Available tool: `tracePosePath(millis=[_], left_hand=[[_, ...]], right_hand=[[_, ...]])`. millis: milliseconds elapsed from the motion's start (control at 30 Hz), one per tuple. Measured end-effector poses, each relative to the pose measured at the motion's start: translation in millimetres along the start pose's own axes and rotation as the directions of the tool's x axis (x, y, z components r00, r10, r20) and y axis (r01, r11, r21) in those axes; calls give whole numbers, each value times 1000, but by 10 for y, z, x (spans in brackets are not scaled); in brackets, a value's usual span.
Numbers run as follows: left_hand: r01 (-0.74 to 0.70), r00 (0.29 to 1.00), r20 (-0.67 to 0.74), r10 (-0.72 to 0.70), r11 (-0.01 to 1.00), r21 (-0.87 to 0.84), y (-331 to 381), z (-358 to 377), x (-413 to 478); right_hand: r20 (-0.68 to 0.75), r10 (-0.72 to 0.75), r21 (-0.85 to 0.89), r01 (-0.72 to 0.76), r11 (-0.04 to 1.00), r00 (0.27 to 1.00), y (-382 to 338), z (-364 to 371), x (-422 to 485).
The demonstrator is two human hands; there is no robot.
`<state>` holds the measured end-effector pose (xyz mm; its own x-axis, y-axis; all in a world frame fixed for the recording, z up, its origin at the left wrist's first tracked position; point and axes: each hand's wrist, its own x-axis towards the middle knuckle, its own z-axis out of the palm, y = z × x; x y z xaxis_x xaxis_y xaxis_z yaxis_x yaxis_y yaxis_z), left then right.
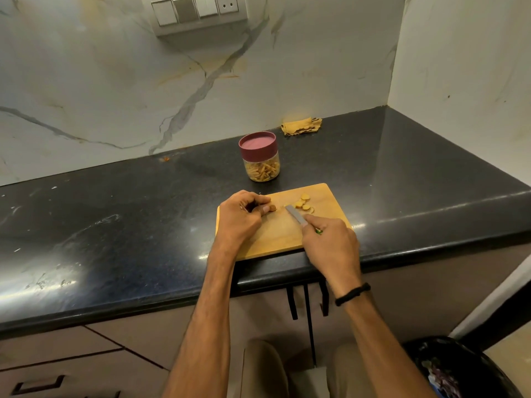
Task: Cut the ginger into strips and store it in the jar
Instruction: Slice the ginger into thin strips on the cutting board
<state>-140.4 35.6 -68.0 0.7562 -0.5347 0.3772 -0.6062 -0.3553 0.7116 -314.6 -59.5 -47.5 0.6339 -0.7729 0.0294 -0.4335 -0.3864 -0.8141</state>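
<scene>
State — left hand (244, 214) pinches ginger stub (271, 208) near far-left corner of cutting board (275, 239), fingers curled; right hand (330, 242) grips knife (296, 216), blade angled toward the stub, tip between it and ginger slices (303, 203). Lidded jar (260, 159) beyond far edge.

Left hand (242, 215) is gripping a ginger piece (271, 208) near the left edge of the cutting board (275, 237). Right hand (330, 242) is holding the knife (296, 215), blade tip pointing toward the ginger slices (304, 203) lying by the board's far right corner. Lidded jar (260, 160) of strips is standing on the counter (115, 219) just behind the board.
</scene>
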Motion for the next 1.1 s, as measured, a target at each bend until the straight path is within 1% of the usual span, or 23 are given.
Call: tracePosePath(millis=[167,300,533,633,733,867,1100], left_hand=[[7,1000,15,-8,999,40,20,-12,0],[12,1000,23,-14,998,55,23,-10,4],[-3,1000,25,1,998,65,26,-7,1],[-5,1000,26,3,998,68,32,-9,1],[-10,1000,26,8,996,85,35,-12,5],[-13,999,31,11,997,81,33,-11,-3],[-6,999,32,4,997,83,31,-6,4]], right_hand=[[85,122,177,-136,975,989,98,-45,91],[177,170,337,-222,915,969,254,-121,26],[282,230,449,-340,827,932,237,-287,5],[299,206,510,-339,791,932,226,-303,31],[282,209,480,-326,814,937,177,-241,127],[237,244,321,-312,894,941,185,-85,248],[294,165,297,-254,920,941,243,-197,93]])
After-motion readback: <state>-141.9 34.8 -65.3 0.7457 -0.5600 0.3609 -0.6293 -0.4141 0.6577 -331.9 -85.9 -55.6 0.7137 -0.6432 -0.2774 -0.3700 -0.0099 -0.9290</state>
